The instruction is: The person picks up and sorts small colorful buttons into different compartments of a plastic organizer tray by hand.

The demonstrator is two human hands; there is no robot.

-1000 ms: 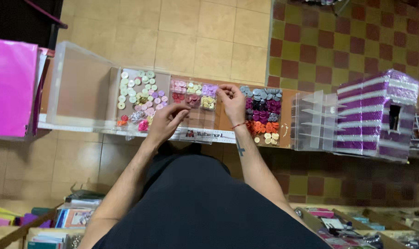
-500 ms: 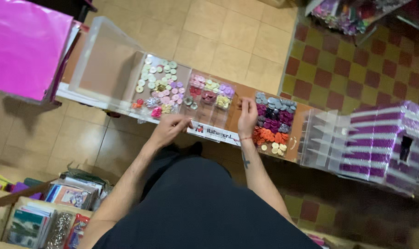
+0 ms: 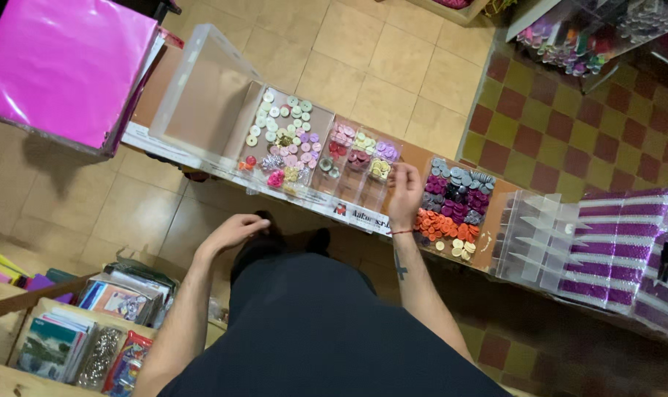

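A floor of beige tiles (image 3: 363, 44), giving way on the right to a red-and-olive checkerboard, ran under a long narrow shelf (image 3: 165, 151) seen from above. On it sat a clear compartmented tray of buttons (image 3: 290, 136) in white, lilac and pink, then a middle section of small bins (image 3: 360, 158) holding pink, yellow and purple pieces, then a further compartment of grey, purple and orange buttons (image 3: 455, 206). The right hand (image 3: 405, 192) lay at the seam between the middle bins and that grey-and-orange compartment, fingers curled down onto the divider's edge; whether anything was pinched between them could not be made out. The left hand (image 3: 231, 231) hung loose and empty below the shelf edge, fingers slack, touching nothing. By the look of it the work in hand was sorting or picking among the buttons, and the step seemed to be a selection at the right-hand bins; a further pick would call for a fine fingertip pinch, since the pieces lay heaped and close together. An upturned clear lid (image 3: 202, 95) stood at the tray's left end, beside a magenta sheet (image 3: 62, 62). To the right, an empty clear drawer frame (image 3: 540, 242) and a purple glitter-striped box (image 3: 635, 250) crowded the shelf end. Packs of cards (image 3: 91, 323) filled a wooden rack at lower left.
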